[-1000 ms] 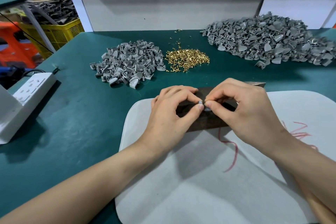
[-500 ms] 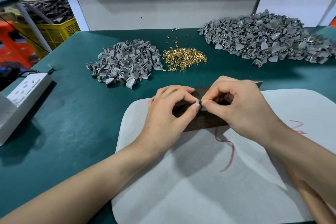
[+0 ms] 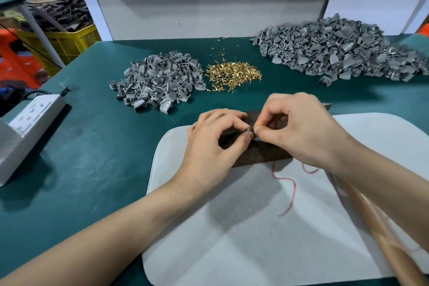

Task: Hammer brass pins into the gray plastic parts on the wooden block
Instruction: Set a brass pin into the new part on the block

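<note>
A dark wooden block (image 3: 257,155) lies on a white pad (image 3: 267,227), mostly covered by my hands. My left hand (image 3: 213,148) pinches a small gray plastic part (image 3: 250,131) over the block between thumb and forefinger. My right hand (image 3: 299,130) meets it fingertip to fingertip and pinches something tiny against the part; a brass pin there is too small to make out. A wooden hammer handle (image 3: 376,234) runs under my right forearm toward the lower right. Loose brass pins (image 3: 233,74) lie heaped beyond the block.
A small heap of gray parts (image 3: 157,86) sits left of the pins, a large heap (image 3: 343,53) at the back right. A white power strip (image 3: 34,111) rests at the left on the green table (image 3: 92,151). A yellow crate (image 3: 69,42) stands beyond the table's left edge.
Both hands stay pinched together over the block. The view has shifted slightly; the fingertips barely move.
</note>
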Motion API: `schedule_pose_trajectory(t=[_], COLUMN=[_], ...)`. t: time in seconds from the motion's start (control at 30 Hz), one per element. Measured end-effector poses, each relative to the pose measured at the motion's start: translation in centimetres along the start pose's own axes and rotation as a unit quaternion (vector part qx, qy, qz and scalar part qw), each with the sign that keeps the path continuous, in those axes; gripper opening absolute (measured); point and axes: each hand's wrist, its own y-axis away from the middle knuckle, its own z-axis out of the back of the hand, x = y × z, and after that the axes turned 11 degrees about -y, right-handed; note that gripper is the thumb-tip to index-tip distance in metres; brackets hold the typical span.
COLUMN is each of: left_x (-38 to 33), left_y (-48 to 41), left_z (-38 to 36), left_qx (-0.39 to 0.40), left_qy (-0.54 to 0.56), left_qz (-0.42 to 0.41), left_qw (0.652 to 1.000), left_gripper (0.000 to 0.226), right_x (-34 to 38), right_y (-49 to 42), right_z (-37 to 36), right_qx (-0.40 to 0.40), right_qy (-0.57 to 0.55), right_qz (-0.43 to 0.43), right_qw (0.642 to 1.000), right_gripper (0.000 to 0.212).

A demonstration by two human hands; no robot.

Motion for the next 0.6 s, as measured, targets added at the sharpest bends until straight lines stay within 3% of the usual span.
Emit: schedule_pose_trajectory(t=[0.2, 0.33, 0.43, 0.6], left_x=[0.0, 0.0, 0.1, 0.2], left_y=[0.0, 0.0, 0.1, 0.1], left_z=[0.1, 0.0, 0.1, 0.4], left_qx=[0.002, -0.001, -0.001, 0.001], left_qy=[-0.003, 0.011, 0.05, 0.082], left_qz=[0.004, 0.008, 0.021, 0.054], left_qw=[1.0, 1.0, 0.999, 0.995], left_gripper=[0.004, 0.01, 0.006, 0.009], right_x=[-0.3, -1.0, -1.9, -2.5], right_y=[-0.1, 0.3, 0.4, 1.2], right_z=[-0.1, 0.0, 0.5, 0.1], right_qx=[-0.004, 0.004, -0.036, -0.036], right_qy=[0.014, -0.123, -0.282, -0.27], right_qz=[0.003, -0.024, -0.049, -0.012], right_qw=[1.0, 0.992, 0.957, 0.962], right_gripper=[0.013, 0.009, 0.014, 0.015])
